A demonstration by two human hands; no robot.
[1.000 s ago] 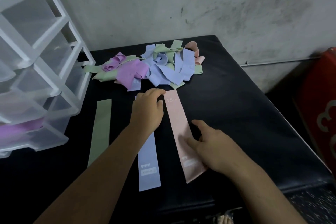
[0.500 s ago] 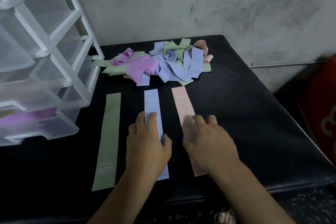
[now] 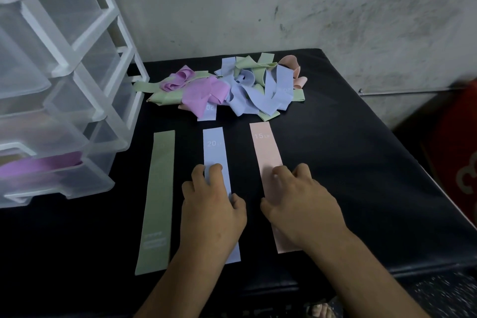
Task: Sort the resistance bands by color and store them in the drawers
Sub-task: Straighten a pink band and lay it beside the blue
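Three resistance bands lie flat side by side on the black table [image 3: 348, 162]: a green band [image 3: 158, 196], a blue band [image 3: 216, 152] marked 20 and a pink band [image 3: 265, 147] marked 15. My left hand [image 3: 211, 204] rests on the blue band with fingers bent down onto it. My right hand [image 3: 299, 201] presses on the pink band in the same way. Behind them sits a tangled pile of bands [image 3: 232, 90] in purple, blue, green and pink. A clear plastic drawer unit [image 3: 64, 85] stands at the left; its lower drawer holds a purple band [image 3: 38, 166].
A grey concrete wall [image 3: 284, 8] rises right behind the table. A red object [image 3: 459, 150] stands on the floor beyond the table's right edge. My foot shows below the front edge.
My left hand slid down the blue band toward me and my right hand shifted up along the pink band. The view moved closer and slightly left.
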